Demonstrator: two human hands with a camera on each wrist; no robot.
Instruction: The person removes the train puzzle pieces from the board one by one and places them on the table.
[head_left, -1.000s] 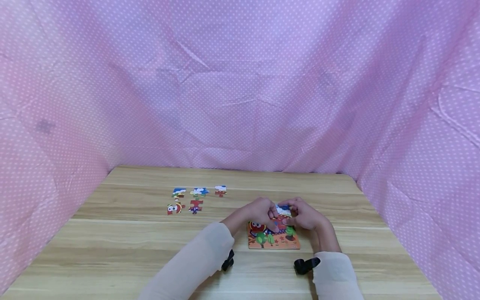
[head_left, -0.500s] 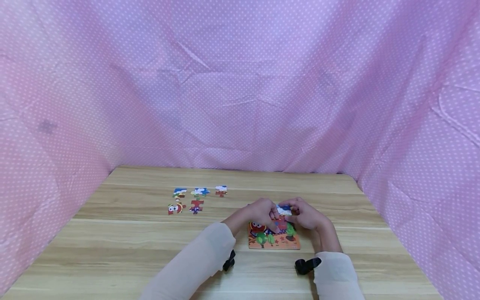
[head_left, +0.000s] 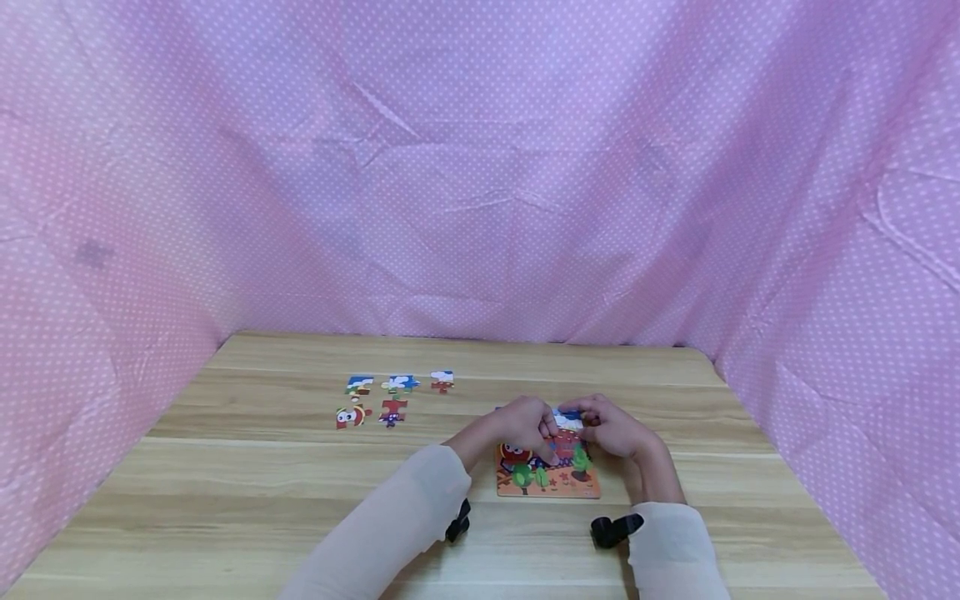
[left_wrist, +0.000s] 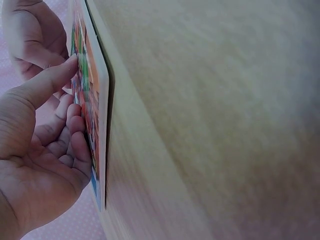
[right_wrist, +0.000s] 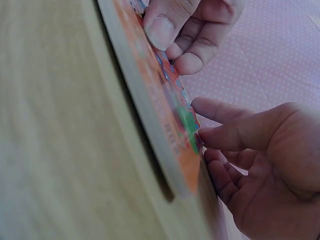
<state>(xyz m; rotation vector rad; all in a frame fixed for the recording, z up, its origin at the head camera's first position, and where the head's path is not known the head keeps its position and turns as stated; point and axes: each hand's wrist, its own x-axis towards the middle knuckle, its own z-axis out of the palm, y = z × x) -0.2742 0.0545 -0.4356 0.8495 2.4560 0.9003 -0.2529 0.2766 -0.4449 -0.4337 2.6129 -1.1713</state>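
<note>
A jigsaw puzzle (head_left: 551,483) in a flat tray lies on the wooden table in the head view, with orange ground, green trees and red shapes. My left hand (head_left: 519,423) rests over its left part. In the left wrist view the left thumb (left_wrist: 52,80) presses on the picture and the other fingers curl loosely against it. My right hand (head_left: 609,429) is at the upper right, beside a white-and-blue cloud piece (head_left: 567,419). In the right wrist view its thumb and index finger (right_wrist: 215,109) touch the picture near the tray's edge. Both hands hide parts of the puzzle.
Several loose jigsaw pieces lie at the back left, among them a red piece with eyes (head_left: 351,416) and a cloud piece (head_left: 442,381). Pink dotted cloth (head_left: 480,208) hangs around the wooden table (head_left: 225,500) at the back and sides.
The right thumb has slid up off the red part of the puzzle toward the index finger, uncovering more of the red. The left hand and the loose pieces stay put.
</note>
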